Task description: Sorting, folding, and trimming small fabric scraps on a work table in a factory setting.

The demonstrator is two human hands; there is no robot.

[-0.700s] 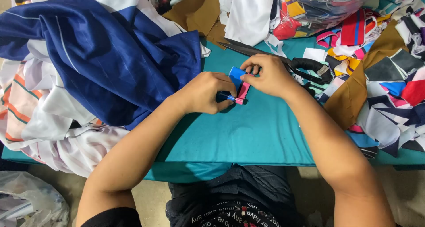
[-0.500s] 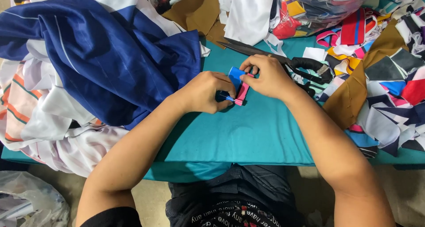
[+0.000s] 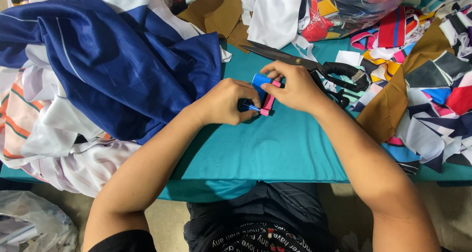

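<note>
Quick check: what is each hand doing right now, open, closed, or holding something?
Left hand: closed, pinching the small blue and pink fabric strips.
Right hand: closed on the same strips from the other side.

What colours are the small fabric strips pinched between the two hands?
Blue and pink fabric strips, held by the left hand and right hand; seen in the head view.

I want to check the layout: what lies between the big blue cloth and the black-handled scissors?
In the head view, both hands, left hand and right hand, holding small blue and pink fabric strips.

Teal table cover (image 3: 275,148), navy blue garment (image 3: 123,65), pink and blue fabric strips (image 3: 264,92), black-handled scissors (image 3: 314,67)
</note>
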